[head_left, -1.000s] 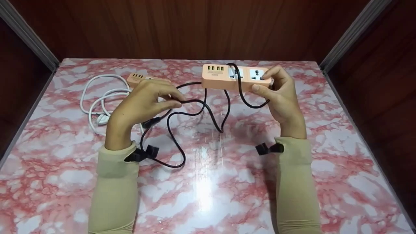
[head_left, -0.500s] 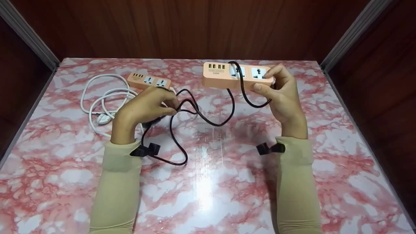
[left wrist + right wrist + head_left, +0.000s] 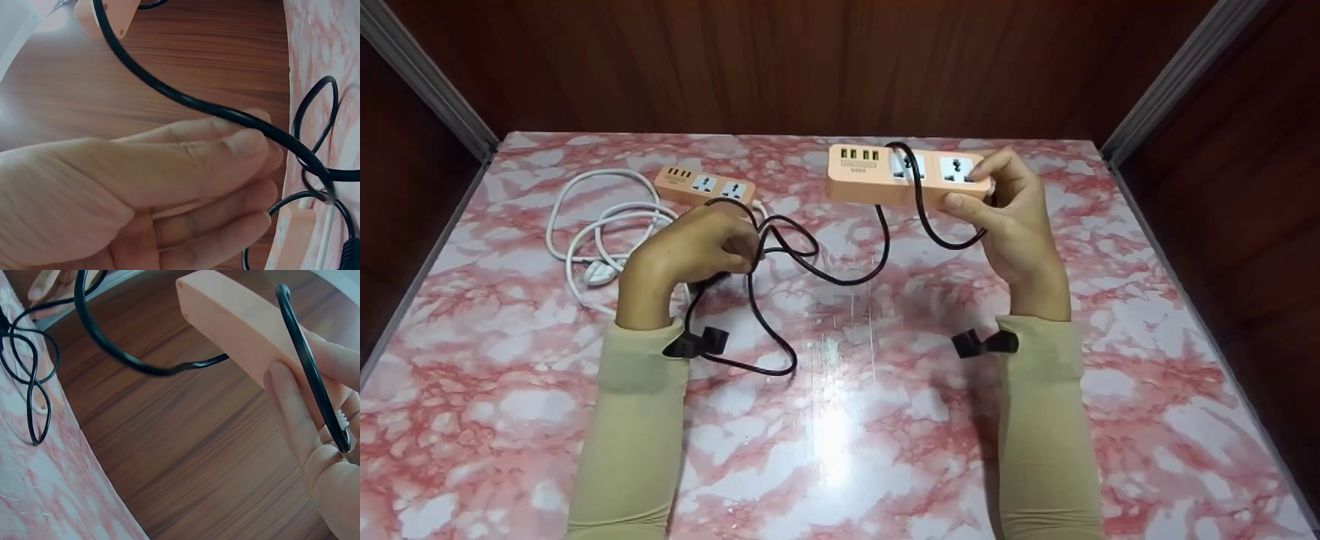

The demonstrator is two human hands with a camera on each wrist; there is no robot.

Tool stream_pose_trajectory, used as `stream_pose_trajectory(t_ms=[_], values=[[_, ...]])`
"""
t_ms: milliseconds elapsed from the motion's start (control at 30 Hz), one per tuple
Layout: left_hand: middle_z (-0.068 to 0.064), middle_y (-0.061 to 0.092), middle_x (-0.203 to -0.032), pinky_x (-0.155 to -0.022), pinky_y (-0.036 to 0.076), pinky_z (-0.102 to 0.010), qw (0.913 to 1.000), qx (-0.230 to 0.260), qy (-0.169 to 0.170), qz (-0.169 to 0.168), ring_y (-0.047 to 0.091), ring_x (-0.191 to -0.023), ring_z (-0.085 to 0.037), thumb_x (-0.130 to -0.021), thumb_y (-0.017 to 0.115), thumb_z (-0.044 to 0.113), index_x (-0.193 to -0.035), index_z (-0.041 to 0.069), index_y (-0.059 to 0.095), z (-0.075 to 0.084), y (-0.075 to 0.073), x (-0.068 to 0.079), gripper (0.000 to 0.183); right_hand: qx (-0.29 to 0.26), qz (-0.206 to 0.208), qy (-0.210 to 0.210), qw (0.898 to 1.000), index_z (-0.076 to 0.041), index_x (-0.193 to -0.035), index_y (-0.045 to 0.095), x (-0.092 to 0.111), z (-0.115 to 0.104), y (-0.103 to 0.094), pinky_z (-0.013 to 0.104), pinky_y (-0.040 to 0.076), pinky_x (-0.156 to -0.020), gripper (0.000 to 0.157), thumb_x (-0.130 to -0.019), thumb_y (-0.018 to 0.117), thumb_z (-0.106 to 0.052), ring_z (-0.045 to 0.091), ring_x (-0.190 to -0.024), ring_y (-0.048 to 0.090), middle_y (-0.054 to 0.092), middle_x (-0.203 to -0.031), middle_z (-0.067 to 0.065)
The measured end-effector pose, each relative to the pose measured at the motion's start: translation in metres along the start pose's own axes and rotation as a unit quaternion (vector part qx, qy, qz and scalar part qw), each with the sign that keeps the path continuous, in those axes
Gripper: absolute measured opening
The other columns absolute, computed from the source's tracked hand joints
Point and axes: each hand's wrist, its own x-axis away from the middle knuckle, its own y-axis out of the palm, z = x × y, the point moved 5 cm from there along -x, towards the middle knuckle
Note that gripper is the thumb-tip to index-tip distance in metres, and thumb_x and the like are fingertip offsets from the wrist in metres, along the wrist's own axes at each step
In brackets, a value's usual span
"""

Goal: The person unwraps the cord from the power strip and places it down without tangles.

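A peach power strip [image 3: 855, 189] is held up off the table in my right hand [image 3: 1024, 225], gripped at its right end between thumb and fingers. Its black cord [image 3: 847, 282] loops once over the strip, then sags towards the left. My left hand [image 3: 690, 247] pinches this cord; in the left wrist view the cord [image 3: 163, 90] runs between the thumb and the index finger. Beyond the left hand lies some slack cord in loops. The right wrist view shows the strip's plain side [image 3: 242, 323] with fingers against it.
A second peach power strip [image 3: 673, 193] lies on the table behind my left hand. Its white cord [image 3: 553, 217] is loosely coiled at the left, with a white plug [image 3: 600, 274] among the loops. Dark wood panels [image 3: 810, 67] enclose the marbled table [image 3: 900, 450].
My left hand has drawn the black cord left and slightly downward, uncovering the second strip. A loop of cord now rises behind that hand. The right hand and its strip have barely moved.
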Motion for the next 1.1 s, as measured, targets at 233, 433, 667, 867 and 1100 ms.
stream_pose_trajectory(t_ms=[233, 433, 667, 867, 1100], values=[[-0.017, 0.074, -0.120, -0.099, 0.053, -0.051, 0.9984, 0.036, -0.032, 0.031, 0.069, -0.113, -0.033, -0.091, 0.072, -0.005, -0.127, 0.002, 0.072, 0.006, -0.012, 0.011, 0.036, -0.002, -0.003, 0.003, 1.000, 0.002, -0.094, 0.057, 0.000, 0.000, 0.002, 0.028, 0.058, -0.076, 0.029, -0.080, 0.076, 0.021, 0.024, -0.095, 0.063, 0.062, -0.113, 0.013], [-0.014, 0.074, -0.127, -0.105, 0.050, -0.050, 0.9946, 0.034, 0.020, 0.096, 0.067, -0.120, -0.030, -0.091, 0.062, -0.002, -0.140, 0.006, 0.067, 0.030, -0.025, 0.020, 0.050, 0.000, 0.001, 0.006, 1.000, 0.002, -0.093, 0.057, 0.000, 0.000, 0.002, 0.027, 0.058, -0.075, 0.029, -0.080, 0.076, 0.021, 0.024, -0.094, 0.063, 0.062, -0.111, 0.013], [-0.006, 0.078, -0.117, -0.094, 0.054, -0.041, 0.9688, 0.057, 0.054, 0.235, 0.072, -0.101, -0.022, -0.098, 0.071, 0.016, -0.124, 0.009, 0.078, 0.062, -0.034, 0.023, 0.028, 0.004, 0.001, 0.003, 1.000, 0.004, -0.093, 0.057, 0.000, 0.002, 0.002, 0.028, 0.058, -0.075, 0.029, -0.080, 0.077, 0.020, 0.024, -0.093, 0.063, 0.061, -0.109, 0.013], [-0.003, 0.078, -0.104, -0.082, 0.057, -0.031, 0.9482, 0.073, 0.070, 0.301, 0.071, -0.088, -0.015, -0.098, 0.079, 0.025, -0.110, 0.009, 0.082, 0.085, -0.026, 0.017, 0.020, 0.007, -0.001, -0.002, 1.000, 0.004, -0.093, 0.056, 0.001, 0.003, 0.002, 0.028, 0.056, -0.076, 0.028, -0.081, 0.076, 0.020, 0.024, -0.093, 0.063, 0.061, -0.111, 0.014], [-0.003, 0.078, -0.096, -0.079, 0.058, -0.028, 0.9475, 0.084, 0.070, 0.301, 0.071, -0.083, -0.015, -0.098, 0.078, 0.025, -0.104, 0.008, 0.083, 0.100, -0.005, 0.001, 0.019, 0.002, 0.002, -0.010, 1.000, 0.002, -0.092, 0.058, 0.001, 0.002, 0.003, 0.027, 0.056, -0.074, 0.028, -0.080, 0.076, 0.020, 0.022, -0.091, 0.063, 0.062, -0.109, 0.013]])
